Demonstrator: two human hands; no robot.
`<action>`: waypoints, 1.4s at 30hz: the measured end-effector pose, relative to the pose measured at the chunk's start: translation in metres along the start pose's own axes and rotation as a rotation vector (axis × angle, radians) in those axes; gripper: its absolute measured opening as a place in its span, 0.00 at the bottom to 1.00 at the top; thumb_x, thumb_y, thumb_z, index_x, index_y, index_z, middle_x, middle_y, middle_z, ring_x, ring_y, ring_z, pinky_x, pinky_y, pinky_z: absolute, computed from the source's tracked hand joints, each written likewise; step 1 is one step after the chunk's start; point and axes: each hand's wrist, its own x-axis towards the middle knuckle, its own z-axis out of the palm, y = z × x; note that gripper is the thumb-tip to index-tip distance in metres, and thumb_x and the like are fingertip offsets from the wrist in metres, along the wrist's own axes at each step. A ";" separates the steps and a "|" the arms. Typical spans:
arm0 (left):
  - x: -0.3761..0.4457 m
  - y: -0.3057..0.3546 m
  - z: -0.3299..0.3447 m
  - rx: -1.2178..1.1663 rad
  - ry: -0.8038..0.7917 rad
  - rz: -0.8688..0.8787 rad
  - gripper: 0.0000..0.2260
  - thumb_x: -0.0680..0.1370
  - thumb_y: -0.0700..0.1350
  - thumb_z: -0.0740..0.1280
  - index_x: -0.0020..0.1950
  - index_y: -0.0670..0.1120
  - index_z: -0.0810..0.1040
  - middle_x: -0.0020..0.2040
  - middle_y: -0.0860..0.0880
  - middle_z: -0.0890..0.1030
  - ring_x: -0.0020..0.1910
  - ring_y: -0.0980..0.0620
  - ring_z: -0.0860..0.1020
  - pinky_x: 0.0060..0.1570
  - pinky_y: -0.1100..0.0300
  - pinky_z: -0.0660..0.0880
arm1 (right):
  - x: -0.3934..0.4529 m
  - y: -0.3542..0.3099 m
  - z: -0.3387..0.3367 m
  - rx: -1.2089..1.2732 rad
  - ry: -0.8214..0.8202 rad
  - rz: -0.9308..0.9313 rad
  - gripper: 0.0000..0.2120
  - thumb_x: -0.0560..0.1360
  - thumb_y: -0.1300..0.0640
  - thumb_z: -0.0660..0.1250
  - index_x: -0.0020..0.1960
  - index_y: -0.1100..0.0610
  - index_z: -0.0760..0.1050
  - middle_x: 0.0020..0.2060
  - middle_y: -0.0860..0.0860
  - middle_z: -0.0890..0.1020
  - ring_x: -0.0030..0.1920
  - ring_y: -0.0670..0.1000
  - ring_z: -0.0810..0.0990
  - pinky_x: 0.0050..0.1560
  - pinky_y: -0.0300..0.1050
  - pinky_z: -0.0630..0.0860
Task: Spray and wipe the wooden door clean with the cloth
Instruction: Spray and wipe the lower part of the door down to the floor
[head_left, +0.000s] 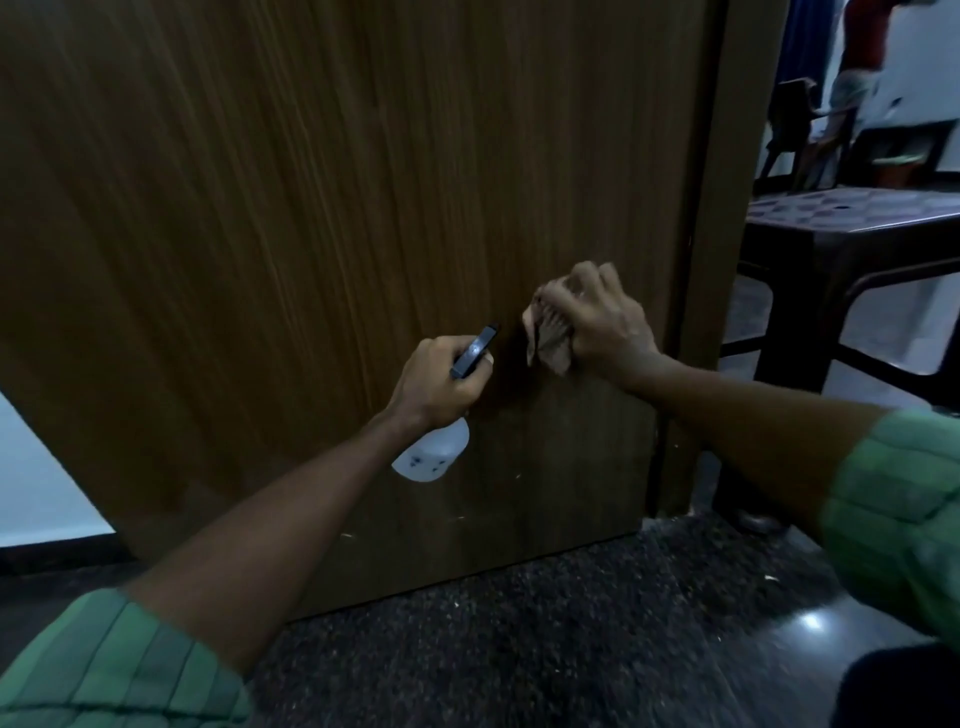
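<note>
Two green checked sleeves (119, 670) frame the bottom corners, pushed up above the elbows, and both bare forearms reach forward over the dark speckled floor (519, 639) toward the wooden door (322, 208).

The left arm runs up from the lower left, wrist nearly straight. The left hand (434, 384) has its fingers curled round the neck of a spray bottle (434, 454), back of the hand toward the camera; the black spray head juts up and to the right out of the fist, its tip close to the door face, and the pale bottle body hangs below the hand.

The right arm comes in from the right edge, angled up and leftward. The right hand (597, 319) is bunched over a crumpled brownish cloth (548, 338), fingers curled and gripping it, knuckles uppermost, holding the cloth against the door just right of the spray head, near the door's right edge and in its lower part.

Beyond the door edge, a dark table (852, 234) stands on a pale floor, with chairs (789, 124) farther back, blurred.
</note>
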 end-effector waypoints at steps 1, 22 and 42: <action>0.000 -0.001 0.003 0.009 -0.014 0.001 0.09 0.84 0.45 0.67 0.45 0.43 0.79 0.36 0.43 0.81 0.30 0.46 0.81 0.31 0.40 0.79 | -0.013 0.003 0.010 -0.037 -0.107 -0.151 0.29 0.74 0.48 0.73 0.72 0.49 0.67 0.65 0.57 0.67 0.60 0.60 0.68 0.43 0.48 0.75; 0.028 0.020 0.045 -0.085 0.003 0.059 0.11 0.83 0.45 0.67 0.41 0.46 0.78 0.33 0.45 0.79 0.27 0.44 0.79 0.27 0.41 0.77 | -0.020 0.049 -0.003 0.197 0.252 0.693 0.14 0.79 0.50 0.65 0.63 0.51 0.68 0.60 0.54 0.67 0.55 0.52 0.67 0.51 0.47 0.71; 0.018 0.007 0.081 -0.067 -0.171 0.022 0.13 0.83 0.46 0.67 0.41 0.42 0.78 0.33 0.42 0.80 0.28 0.46 0.80 0.29 0.41 0.78 | -0.096 0.049 0.033 0.228 0.024 0.793 0.13 0.78 0.60 0.65 0.59 0.50 0.68 0.54 0.52 0.67 0.50 0.55 0.73 0.49 0.51 0.73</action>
